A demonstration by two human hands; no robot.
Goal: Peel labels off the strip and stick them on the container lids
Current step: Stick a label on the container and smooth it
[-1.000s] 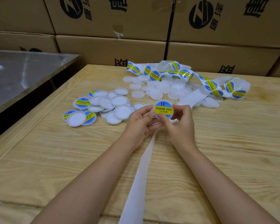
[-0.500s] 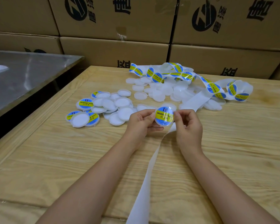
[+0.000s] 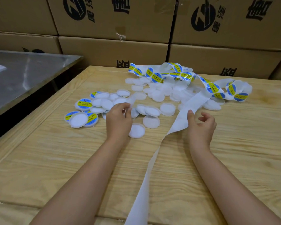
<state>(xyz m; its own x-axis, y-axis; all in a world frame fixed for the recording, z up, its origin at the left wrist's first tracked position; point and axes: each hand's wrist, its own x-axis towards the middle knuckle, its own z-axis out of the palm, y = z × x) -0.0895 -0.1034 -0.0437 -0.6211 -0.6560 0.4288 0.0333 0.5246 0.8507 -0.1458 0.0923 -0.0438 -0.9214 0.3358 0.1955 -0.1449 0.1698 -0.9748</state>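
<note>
Curled fingers of our left hand (image 3: 119, 118) reach down onto the loose lids. The fingertips are blurred among them, so we cannot tell whether they grip one. Our right hand (image 3: 201, 125) is loosely curled with nothing pinched, only its thumb tip touching the edge of the backing strip (image 3: 180, 122).

Far left, a steel tabletop (image 3: 23, 75) stands beside our wooden table (image 3: 250, 151), with a dark gap between them. On the wood nearest that gap lie the labelled lids (image 3: 84, 103), a small cluster with round blue and yellow faces reading SOLDERING PASTE. One white lid lies across two of them.

Next comes the heap of plain lids (image 3: 151, 121). They are shallow white discs, several rim-up and showing pale hollows, and they overlap one another. One sits just beside our left wrist.

Between our forearms the backing strip runs bare from the near edge up past the right thumb. Farther right and back it loops into a tangle resting on more plain lids, and there the labels (image 3: 213, 88) sit on it in a row.

Behind everything, cardboard boxes (image 3: 113, 49) are stacked shut, taped and printed in black, and we cannot see their contents
</note>
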